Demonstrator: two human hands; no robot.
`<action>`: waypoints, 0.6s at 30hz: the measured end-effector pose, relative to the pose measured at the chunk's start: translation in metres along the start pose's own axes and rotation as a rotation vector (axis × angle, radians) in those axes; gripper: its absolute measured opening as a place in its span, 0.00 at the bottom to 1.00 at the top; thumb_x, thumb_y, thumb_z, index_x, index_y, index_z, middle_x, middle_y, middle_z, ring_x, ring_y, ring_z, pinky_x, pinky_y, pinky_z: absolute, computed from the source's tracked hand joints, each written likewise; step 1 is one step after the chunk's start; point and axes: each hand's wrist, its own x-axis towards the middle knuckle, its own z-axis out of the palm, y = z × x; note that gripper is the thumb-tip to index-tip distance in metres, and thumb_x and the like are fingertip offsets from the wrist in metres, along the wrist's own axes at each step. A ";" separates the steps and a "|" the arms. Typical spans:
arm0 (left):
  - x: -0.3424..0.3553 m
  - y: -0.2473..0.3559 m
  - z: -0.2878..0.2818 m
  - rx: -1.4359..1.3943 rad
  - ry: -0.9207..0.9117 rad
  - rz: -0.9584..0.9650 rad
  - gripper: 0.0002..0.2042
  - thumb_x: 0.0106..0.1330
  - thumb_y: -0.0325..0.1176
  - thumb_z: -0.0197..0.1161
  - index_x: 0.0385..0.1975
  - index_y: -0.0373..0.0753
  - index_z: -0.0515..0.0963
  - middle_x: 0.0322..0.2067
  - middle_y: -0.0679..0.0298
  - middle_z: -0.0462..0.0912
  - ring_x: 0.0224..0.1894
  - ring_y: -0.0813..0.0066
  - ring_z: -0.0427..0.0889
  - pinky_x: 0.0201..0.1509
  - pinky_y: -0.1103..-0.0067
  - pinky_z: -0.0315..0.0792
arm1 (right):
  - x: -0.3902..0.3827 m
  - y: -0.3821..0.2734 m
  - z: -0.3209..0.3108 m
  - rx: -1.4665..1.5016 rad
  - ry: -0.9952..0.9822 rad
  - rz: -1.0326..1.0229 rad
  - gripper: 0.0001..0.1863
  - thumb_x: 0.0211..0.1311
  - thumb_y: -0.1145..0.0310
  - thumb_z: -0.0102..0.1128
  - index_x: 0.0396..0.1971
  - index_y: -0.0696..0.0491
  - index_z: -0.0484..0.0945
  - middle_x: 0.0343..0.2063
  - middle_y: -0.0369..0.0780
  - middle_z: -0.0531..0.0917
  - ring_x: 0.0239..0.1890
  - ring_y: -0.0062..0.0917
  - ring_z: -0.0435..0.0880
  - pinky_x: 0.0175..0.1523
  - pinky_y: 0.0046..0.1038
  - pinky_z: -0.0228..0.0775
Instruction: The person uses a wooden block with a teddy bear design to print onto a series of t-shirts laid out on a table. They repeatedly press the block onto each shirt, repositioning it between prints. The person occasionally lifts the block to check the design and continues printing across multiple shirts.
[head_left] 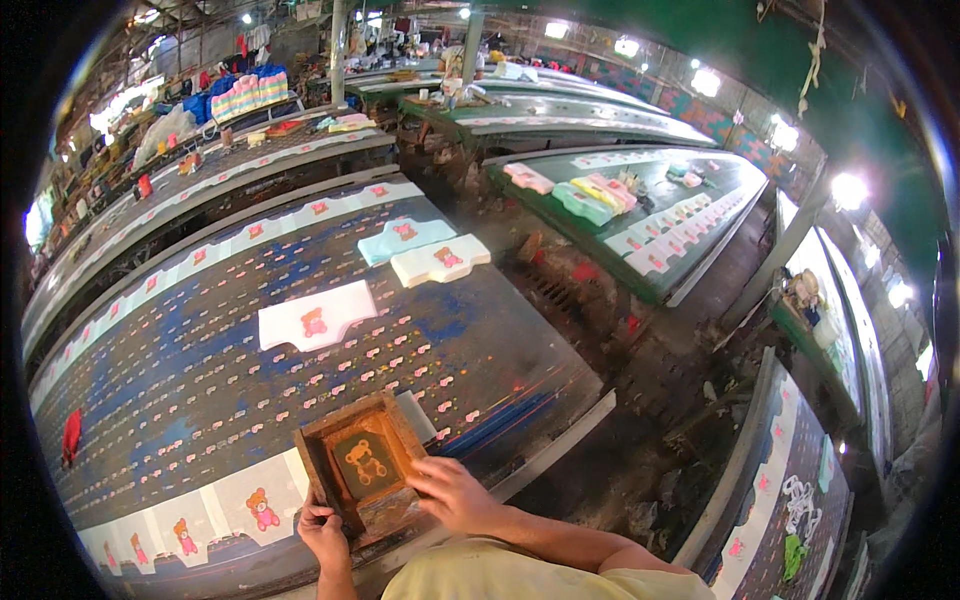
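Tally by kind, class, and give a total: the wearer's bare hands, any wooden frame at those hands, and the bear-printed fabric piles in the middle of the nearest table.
Left hand and right hand: 2
Wooden frame: 1
Pale blue pile, cream pile and white pile: 3
Total: 6

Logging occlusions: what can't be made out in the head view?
Surface under the wooden frame: head view, covered by the frame.
Left forearm beyond the left hand: head view, cut off by lower edge.
White marks on the dark table: head view, too small.
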 end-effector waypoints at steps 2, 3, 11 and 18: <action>-0.001 -0.002 -0.003 0.071 0.054 -0.130 0.13 0.52 0.07 0.55 0.34 0.29 0.79 0.79 0.35 0.77 0.59 0.73 0.87 0.64 0.78 0.78 | -0.010 0.009 -0.007 0.019 0.105 0.226 0.30 0.80 0.64 0.73 0.78 0.51 0.79 0.79 0.51 0.76 0.82 0.50 0.71 0.83 0.52 0.67; -0.001 -0.005 -0.002 0.060 0.062 -0.079 0.13 0.52 0.07 0.56 0.34 0.29 0.80 0.79 0.35 0.77 0.58 0.74 0.87 0.62 0.79 0.78 | -0.014 0.015 -0.010 -0.009 0.113 0.272 0.34 0.81 0.65 0.73 0.81 0.52 0.75 0.80 0.51 0.75 0.82 0.49 0.72 0.82 0.49 0.71; 0.004 0.007 0.010 0.089 0.057 0.033 0.12 0.53 0.07 0.58 0.31 0.32 0.77 0.82 0.34 0.73 0.43 0.82 0.82 0.48 0.84 0.74 | -0.019 0.025 -0.005 0.725 -0.095 0.640 0.35 0.85 0.59 0.71 0.82 0.57 0.73 0.79 0.49 0.77 0.79 0.41 0.79 0.81 0.45 0.74; 0.012 0.025 0.033 -0.001 0.030 0.006 0.13 0.55 0.06 0.56 0.33 0.34 0.76 0.85 0.40 0.70 0.40 0.85 0.80 0.41 0.86 0.69 | -0.030 -0.003 -0.023 0.622 0.130 0.491 0.30 0.86 0.64 0.68 0.82 0.50 0.77 0.78 0.42 0.74 0.77 0.32 0.76 0.78 0.38 0.74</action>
